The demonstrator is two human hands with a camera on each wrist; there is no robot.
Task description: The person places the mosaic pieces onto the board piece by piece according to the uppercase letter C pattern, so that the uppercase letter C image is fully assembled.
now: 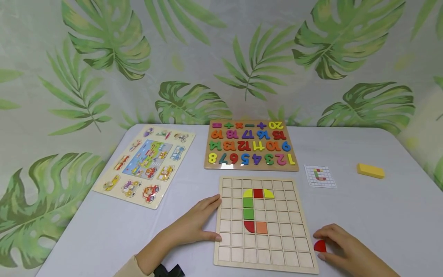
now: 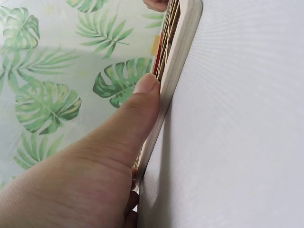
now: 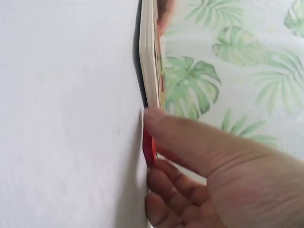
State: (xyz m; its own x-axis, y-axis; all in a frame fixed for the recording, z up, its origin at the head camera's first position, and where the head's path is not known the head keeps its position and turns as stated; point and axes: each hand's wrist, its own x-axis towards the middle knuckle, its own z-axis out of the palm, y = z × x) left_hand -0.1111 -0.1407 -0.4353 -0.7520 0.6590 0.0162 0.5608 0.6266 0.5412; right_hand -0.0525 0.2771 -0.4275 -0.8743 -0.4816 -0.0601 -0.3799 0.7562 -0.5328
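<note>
A wooden grid board (image 1: 282,259) lies flat on the table, with a C-like row of coloured pieces in its cells. These include green squares (image 1: 248,213), yellow quarter-circles (image 1: 268,193), a red square (image 1: 258,193), a red quarter-circle (image 1: 249,226) and an orange square (image 1: 261,227). My left hand (image 1: 194,223) rests at the board's left edge, thumb and fingers spread along it. Just off the lower right edge, my right hand (image 1: 340,246) pinches a red quarter-circle piece (image 1: 320,246) between thumb and fingers. The right wrist view shows that red piece (image 3: 149,149) close to the table.
A pattern card (image 1: 320,176) lies right of the board, with a yellow block (image 1: 370,171) beyond it. Behind stands a number puzzle (image 1: 251,144); a vehicle puzzle (image 1: 145,169) lies to the left. A black object (image 1: 169,271) is near my left wrist.
</note>
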